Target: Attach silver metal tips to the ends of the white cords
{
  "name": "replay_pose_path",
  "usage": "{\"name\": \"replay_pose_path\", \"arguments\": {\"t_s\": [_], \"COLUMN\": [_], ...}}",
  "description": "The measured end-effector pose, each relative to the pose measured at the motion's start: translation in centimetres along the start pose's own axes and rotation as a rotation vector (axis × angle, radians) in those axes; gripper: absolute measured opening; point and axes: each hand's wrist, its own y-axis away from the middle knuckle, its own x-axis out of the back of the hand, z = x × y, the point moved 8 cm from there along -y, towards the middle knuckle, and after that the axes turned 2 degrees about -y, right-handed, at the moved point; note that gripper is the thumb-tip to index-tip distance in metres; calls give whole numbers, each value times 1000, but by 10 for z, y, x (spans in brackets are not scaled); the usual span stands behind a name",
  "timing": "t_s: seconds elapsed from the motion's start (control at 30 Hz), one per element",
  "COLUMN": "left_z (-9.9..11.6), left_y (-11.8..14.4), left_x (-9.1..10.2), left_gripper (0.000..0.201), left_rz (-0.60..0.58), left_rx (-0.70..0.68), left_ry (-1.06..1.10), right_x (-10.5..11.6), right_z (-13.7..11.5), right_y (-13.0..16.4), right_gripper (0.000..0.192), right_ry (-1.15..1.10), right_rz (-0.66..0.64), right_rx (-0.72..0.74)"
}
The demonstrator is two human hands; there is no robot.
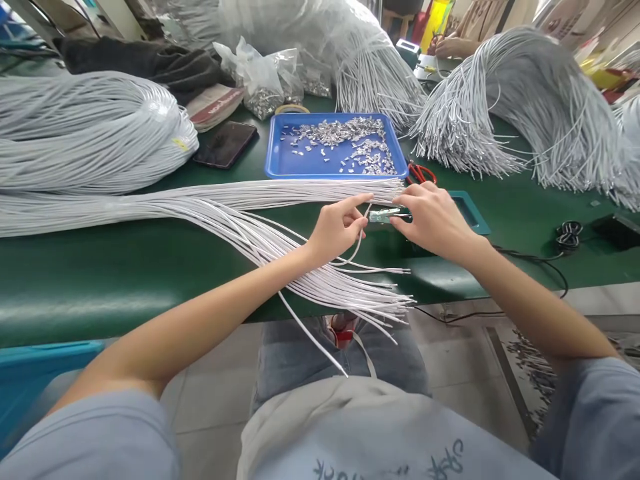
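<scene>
My left hand [336,230] is closed, pinching a single white cable [358,248] that loops down below the fingers; its index finger stretches toward the right. Close beside those fingertips is a small silvery-green piece [383,215]. My right hand [435,217] has thumb and fingers curled about the right end of this piece; its exact kind is unclear. Just behind both hands runs a straight bundle of white cables [280,192], with its ends near my right fingers. Another fanned bunch of white cables [320,280] passes under my left forearm, its ends hanging over the table edge.
A blue tray [273,150] holds many small metal pieces. Red-handled pliers [421,175] lie beside it. Around are a phone [226,145], bags of metal parts [265,83], large grey cable coils [90,133], a teal-framed box [473,212] and a black cord [569,235]. Another person's hand [450,47] is behind.
</scene>
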Motion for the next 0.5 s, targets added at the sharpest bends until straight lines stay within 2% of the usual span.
{"name": "replay_pose_path", "arguments": {"t_s": [0.07,0.2,0.3,0.5], "left_z": [-13,-24,-24,-25], "left_y": [-4,-8,-9,-9], "left_x": [-5,-9,-10,-14], "left_gripper": [39,30,26,23], "left_rz": [-41,-76,-81,-112], "left_rx": [106,214,226,213], "left_ry": [10,66,93,95], "right_x": [-14,-28,-31,-34], "right_z": [4,6,5,2], "right_y": [-1,-5,-9,-13], "right_gripper": [25,20,21,23], "right_ry": [132,251,286,253], "right_rz": [-115,-183,-228,-345], "right_rx": [26,28,42,174]}}
